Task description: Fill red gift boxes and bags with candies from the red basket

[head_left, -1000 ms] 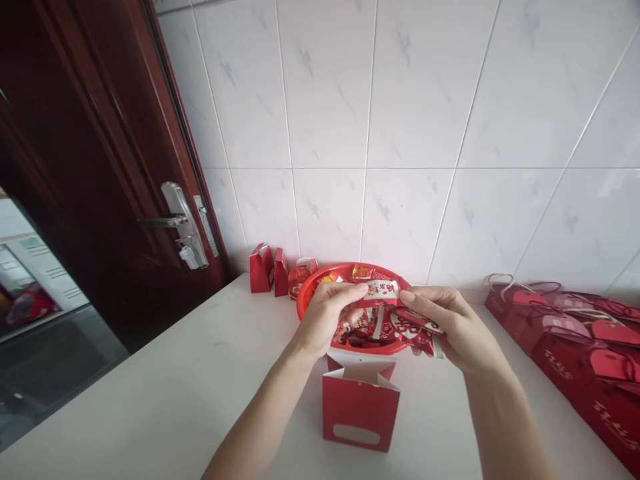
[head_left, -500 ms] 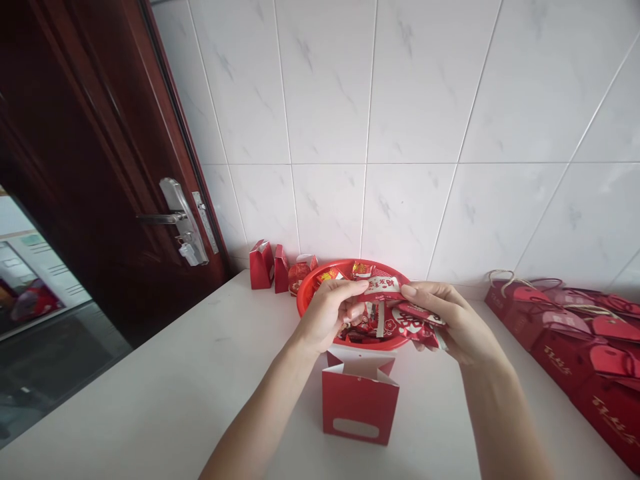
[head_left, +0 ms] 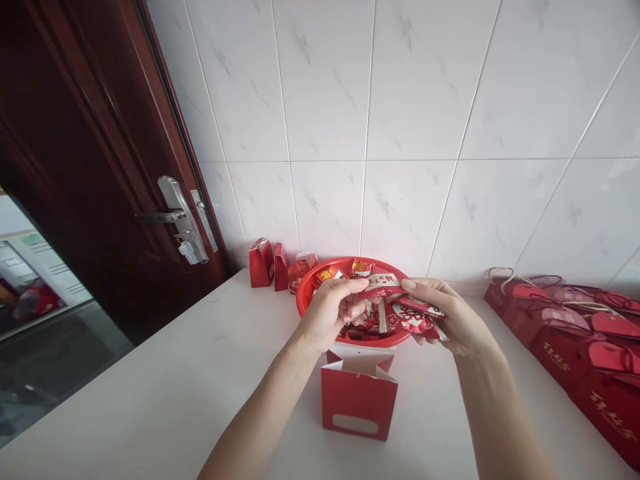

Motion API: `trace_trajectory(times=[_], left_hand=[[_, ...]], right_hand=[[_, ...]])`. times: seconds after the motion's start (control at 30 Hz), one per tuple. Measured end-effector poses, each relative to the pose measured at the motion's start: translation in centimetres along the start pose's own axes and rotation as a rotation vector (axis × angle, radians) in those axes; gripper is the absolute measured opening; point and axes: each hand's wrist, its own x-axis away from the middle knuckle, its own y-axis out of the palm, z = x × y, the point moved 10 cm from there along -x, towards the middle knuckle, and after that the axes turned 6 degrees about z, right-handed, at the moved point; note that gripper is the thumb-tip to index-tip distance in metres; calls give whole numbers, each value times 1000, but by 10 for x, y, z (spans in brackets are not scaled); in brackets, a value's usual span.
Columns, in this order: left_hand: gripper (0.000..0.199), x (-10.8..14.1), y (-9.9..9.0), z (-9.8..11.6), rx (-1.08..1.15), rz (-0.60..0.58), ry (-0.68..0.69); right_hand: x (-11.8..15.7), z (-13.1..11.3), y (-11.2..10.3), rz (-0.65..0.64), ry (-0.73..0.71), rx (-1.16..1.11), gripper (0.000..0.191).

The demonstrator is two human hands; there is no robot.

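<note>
Both of my hands are raised over a red plastic basket (head_left: 303, 308) of wrapped sweets. My left hand (head_left: 327, 313) pinches the left end of a red and white candy packet (head_left: 384, 285) between thumb and fingers. My right hand (head_left: 447, 312) grips the packet's other end. Beneath it, the same hand holds more red packets, among them a shiny one with white lettering (head_left: 414, 320). In front of the basket, below my hands, a red gift box (head_left: 357, 397) stands upright with its top open and an oval window low on its front.
Small red boxes (head_left: 261, 265) and a round red package (head_left: 301, 270) stand by the wall, left of the basket. Rows of filled-looking red gift boxes with cord handles (head_left: 555, 357) line the right side of the white table (head_left: 200, 393). A dark door (head_left: 100, 133) is at left.
The red and white packet has tilted slightly and looks more bent between my hands. My grip on the packets is kept, and the view has shifted a little.
</note>
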Motion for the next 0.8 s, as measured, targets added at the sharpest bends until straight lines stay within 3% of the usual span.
trace_trajectory(times=[0.27, 0.8], left_hand=[[45, 1, -9, 7, -163, 126, 95], [29, -4, -9, -4, -108, 63, -24]], right_hand=[[2, -5, 0, 2, -15, 76, 49], [4, -1, 7, -53, 21, 113, 48]])
